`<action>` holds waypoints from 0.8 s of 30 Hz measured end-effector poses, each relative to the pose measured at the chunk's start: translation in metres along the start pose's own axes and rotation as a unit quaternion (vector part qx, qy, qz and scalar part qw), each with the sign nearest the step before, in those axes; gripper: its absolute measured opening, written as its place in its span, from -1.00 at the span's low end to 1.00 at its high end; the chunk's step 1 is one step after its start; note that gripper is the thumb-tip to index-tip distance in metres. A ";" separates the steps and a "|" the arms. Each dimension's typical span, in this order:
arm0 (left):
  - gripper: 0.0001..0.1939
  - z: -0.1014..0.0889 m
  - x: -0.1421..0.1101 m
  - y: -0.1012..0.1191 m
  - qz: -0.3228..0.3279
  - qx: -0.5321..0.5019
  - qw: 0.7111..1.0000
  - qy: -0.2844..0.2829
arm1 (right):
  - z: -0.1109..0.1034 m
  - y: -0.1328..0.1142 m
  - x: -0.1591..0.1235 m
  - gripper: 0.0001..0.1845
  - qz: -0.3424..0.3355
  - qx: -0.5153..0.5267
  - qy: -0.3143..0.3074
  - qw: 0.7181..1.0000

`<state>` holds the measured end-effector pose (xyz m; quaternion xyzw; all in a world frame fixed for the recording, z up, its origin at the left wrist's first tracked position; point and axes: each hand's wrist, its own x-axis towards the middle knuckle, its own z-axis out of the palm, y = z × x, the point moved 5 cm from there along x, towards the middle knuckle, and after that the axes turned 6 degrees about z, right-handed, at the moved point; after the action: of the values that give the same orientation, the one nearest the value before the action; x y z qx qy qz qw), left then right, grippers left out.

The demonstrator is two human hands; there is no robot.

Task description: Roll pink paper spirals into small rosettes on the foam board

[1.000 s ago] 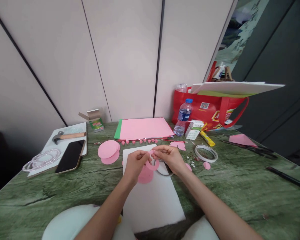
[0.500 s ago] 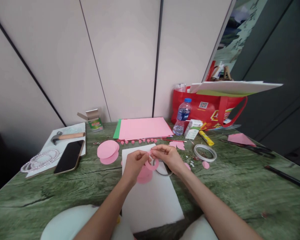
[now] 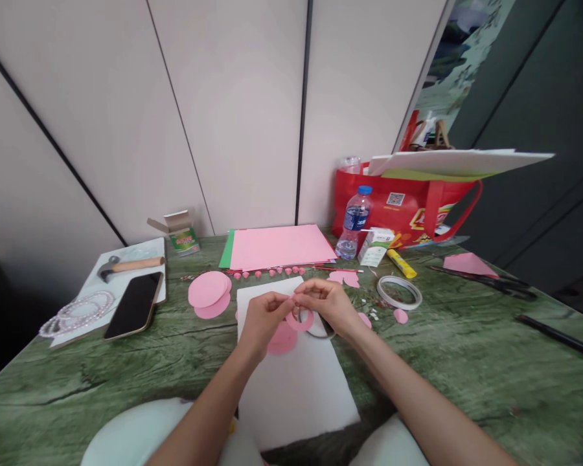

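Observation:
Over the white sheet (image 3: 298,401), both my hands pinch a curled pink paper strip (image 3: 300,327). My left hand (image 3: 265,318) is closed on its upper left edge with thumb and forefinger. Fingertips of my right hand (image 3: 329,303) meet the left ones at the top of the curl and also grip it. The strip hangs down from the fingers in a ring shape. Pink paper rounds (image 3: 282,343) lie on the sheet just below the left hand. A tape roll (image 3: 323,335) shows partly from beneath the right hand.
Left lie stacked pink circles (image 3: 208,289), a phone (image 3: 133,305), a hammer (image 3: 136,265) and beads (image 3: 78,312). Behind are coloured sheets (image 3: 282,246), a bottle (image 3: 354,223) and a red bag (image 3: 374,204). Right are a tape roll (image 3: 399,292), a glue stick (image 3: 401,264) and scissors (image 3: 505,286).
The hanging pink curl has shifted slightly to the right, and the fingertips have moved a little with it. Both hands keep their pinch. The camera view has tilted slightly.

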<state>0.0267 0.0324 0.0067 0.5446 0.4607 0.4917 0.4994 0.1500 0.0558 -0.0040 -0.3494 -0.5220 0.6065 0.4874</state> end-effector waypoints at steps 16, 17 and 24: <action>-0.82 0.000 0.000 0.000 0.001 -0.005 1.000 0.005 | 0.001 -0.002 -0.001 -0.75 -0.009 0.022 -0.001 1.000; -0.81 0.000 0.000 0.000 0.001 -0.006 1.000 0.003 | 0.002 -0.003 -0.001 -0.75 -0.013 0.024 -0.004 1.000; -0.77 -0.005 0.002 -0.005 0.002 -0.011 1.000 0.011 | -0.005 0.001 0.000 -0.73 -0.003 0.009 0.021 1.000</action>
<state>0.0223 0.0355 0.0018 0.5347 0.4596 0.5037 0.4991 0.1546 0.0577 -0.0064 -0.3560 -0.5072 0.6023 0.5032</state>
